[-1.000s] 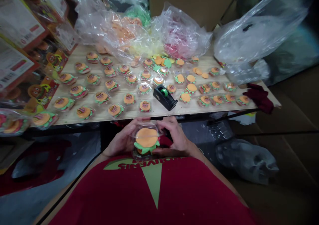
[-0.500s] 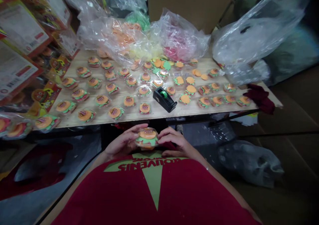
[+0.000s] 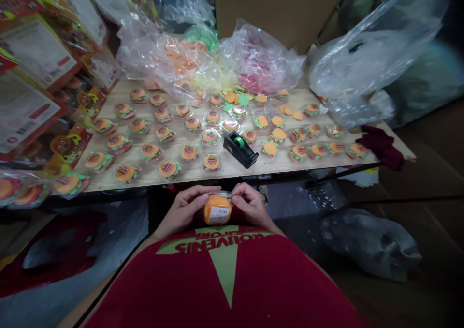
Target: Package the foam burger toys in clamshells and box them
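Observation:
Between my hands, close to my chest and below the table's front edge, is a packaged toy burger (image 3: 218, 209) in a clear plastic case. Its orange side with a white barcode label faces me. My left hand (image 3: 185, 207) grips the case from the left, thumb on top. On the other side my right hand (image 3: 251, 203) pinches the case's upper right edge between thumb and fingers. Just beyond, on the table, stands a black tape dispenser (image 3: 240, 149) with a green roll. Several similar packaged burgers (image 3: 170, 169) lie in loose rows around it.
Clear bags of orange pieces (image 3: 181, 54) and pink pieces (image 3: 259, 62) lie along the back of the wooden table (image 3: 188, 180). Printed burger packs (image 3: 36, 67) are stacked at left. A dark red cloth (image 3: 380, 146) hangs over the right corner. Behind it is a large clear bag (image 3: 362, 62).
The burger case has been turned: earlier its green layers and printed top showed, now its labelled orange side does. My right hand has closed in on the case's upper edge.

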The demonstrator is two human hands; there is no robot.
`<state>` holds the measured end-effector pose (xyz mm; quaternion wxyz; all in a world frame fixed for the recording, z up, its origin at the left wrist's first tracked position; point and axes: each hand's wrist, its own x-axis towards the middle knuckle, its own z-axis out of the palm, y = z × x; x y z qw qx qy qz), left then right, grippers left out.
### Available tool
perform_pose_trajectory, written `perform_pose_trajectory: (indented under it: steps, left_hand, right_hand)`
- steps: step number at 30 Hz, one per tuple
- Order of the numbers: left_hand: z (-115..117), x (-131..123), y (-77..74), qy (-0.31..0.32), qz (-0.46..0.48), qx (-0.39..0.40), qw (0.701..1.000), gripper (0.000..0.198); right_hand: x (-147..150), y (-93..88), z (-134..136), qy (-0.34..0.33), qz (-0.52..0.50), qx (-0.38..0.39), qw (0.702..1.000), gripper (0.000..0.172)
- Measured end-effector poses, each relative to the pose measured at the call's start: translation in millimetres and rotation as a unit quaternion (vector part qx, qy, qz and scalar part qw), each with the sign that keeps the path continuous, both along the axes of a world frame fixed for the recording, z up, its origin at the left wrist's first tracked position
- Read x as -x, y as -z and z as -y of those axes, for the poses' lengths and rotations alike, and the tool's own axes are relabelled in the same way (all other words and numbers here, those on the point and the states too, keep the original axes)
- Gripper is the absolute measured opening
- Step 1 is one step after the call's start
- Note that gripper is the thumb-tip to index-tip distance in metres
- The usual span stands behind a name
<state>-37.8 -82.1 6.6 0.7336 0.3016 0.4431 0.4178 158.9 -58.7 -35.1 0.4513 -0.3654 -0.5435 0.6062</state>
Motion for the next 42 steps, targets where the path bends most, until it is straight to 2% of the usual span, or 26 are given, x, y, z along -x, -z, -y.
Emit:
perform_pose_trajectory:
  steps: [10,15,22,28,30,32,34,38,42]
  left_hand:
    - [-5.7,1.2,11.7,-0.033,-0.029,-0.004,0.999,0.031]
    - [-7.3,1.8,13.3,-0.038,-0.033,-0.002,0.999,0.031]
    - [-6.2,-0.4,16.9,-0.070,-0.024,0.006,0.997,0.028]
    - [-22.6,-3.0,6.6,-0.100,-0.010,0.015,0.995,0.025]
    - [-28.4,-2.4,1.4,-0.100,0.009,0.015,0.995,0.021]
    - [-30.4,-1.4,-1.9,-0.067,0.032,0.015,0.997,0.019]
    - [-29.6,-1.2,-1.1,-0.030,0.049,0.015,0.998,0.018]
    - [-29.7,-6.7,12.4,-0.005,0.091,0.050,0.995,0.020]
    - [-34.6,-17.5,25.2,0.006,0.101,0.130,0.986,0.032]
  right_hand:
    - [-0.4,-1.7,-6.7,-0.041,-0.009,0.092,0.995,0.031]
    - [0.2,-4.4,-11.5,-0.057,-0.003,0.083,0.995,0.030]
    - [6.7,-2.9,-9.8,-0.007,-0.002,0.085,0.996,0.031]
    - [15.9,-4.2,-14.5,0.021,-0.023,0.077,0.997,0.032]
    - [12.2,-8.5,-18.8,-0.021,-0.029,0.065,0.997,0.032]
    - [4.2,-12.5,-23.5,-0.108,-0.042,0.041,0.992,0.031]
    - [-4.5,-14.3,-29.2,-0.161,-0.046,0.007,0.986,0.026]
    - [-9.1,-13.6,-48.8,-0.192,0.005,-0.100,0.976,0.026]
    - [5.3,-15.0,-70.6,-0.319,-0.023,-0.147,0.936,0.018]
